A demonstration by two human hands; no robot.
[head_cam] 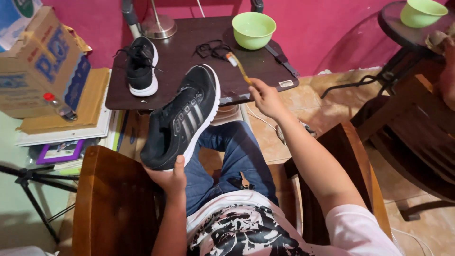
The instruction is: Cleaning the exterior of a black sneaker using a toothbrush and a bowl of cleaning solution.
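My left hand (169, 178) grips the heel of a black sneaker with a white sole (182, 118), holding it up over my lap with the toe pointing away. My right hand (266, 97) holds a toothbrush (238, 66) by its handle, the bristle end reaching over the dark wooden table (189, 80). A second black sneaker (141, 66) stands on the table's left side. Loose black laces (211, 49) lie near the toothbrush head, beside a light green bowl (253, 29).
A cardboard box (40, 61) rests on stacked cardboard and books at the left. Wooden chair arms (111, 199) flank my lap. Another green bowl (421, 12) sits on a round table at the right. A lamp base (159, 26) stands at the table's back.
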